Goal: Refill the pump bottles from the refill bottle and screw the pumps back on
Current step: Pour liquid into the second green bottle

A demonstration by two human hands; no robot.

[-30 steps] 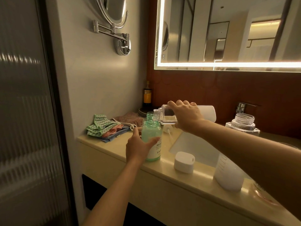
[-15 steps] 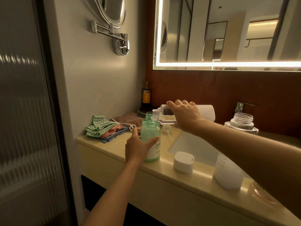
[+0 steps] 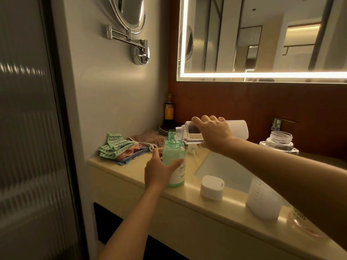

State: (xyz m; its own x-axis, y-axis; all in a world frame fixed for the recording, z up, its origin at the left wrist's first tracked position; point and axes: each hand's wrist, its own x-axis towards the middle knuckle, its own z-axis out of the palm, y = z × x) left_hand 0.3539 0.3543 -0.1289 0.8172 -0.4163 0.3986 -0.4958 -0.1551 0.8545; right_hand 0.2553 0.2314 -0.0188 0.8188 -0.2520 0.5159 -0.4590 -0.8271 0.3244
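Here, broadly first: a stone counter (image 3: 131, 177), with the sink basin (image 3: 225, 169) sunk into it, taken as the mark for everything else. At the basin's front right, a white measuring jug (image 3: 262, 201); beyond the basin to the right, a clear jar (image 3: 279, 141) with an open neck.

Above the basin's left rim, the clear refill bottle (image 3: 189, 136), tipped almost flat, neck over the mouth of the green pump bottle, gripped across its body by the right hand (image 3: 214, 134), fingers curled over the top.

Just left of the basin, upright on the counter, the green pump bottle (image 3: 173, 156), pump off, clasped low by the left hand (image 3: 159, 173), thumb and fingers wrapped round the body.

In front of the basin, a white cap (image 3: 212, 187); at its left rear corner, a white pump (image 3: 192, 149) lying down.

Green bottle probably light, smooth plastic, easily tipped, slippery if wet: best held low round the label, never by the threaded neck. Refill bottle likely stiff; hold across the body for a steady tilt.
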